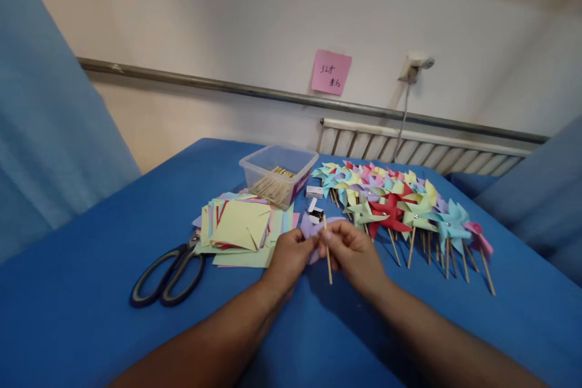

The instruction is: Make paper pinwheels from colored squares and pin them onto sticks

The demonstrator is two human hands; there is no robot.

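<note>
My left hand [290, 256] and my right hand [352, 250] meet over the blue table [91, 254], both pinched closed on one purple paper pinwheel [310, 227]. Its thin wooden stick [328, 260] hangs down between my fingers, gripped by the right hand. The left fingers pinch the purple paper folds at the pinwheel's left side. Most of the pinwheel is hidden behind my fingers.
Several finished pinwheels [400, 209] in many colours lie to the right. A stack of coloured paper squares [239, 227] and black scissors [170, 273] lie to the left. Behind stand a clear plastic box of sticks [277, 174] and two small boxes [314, 203].
</note>
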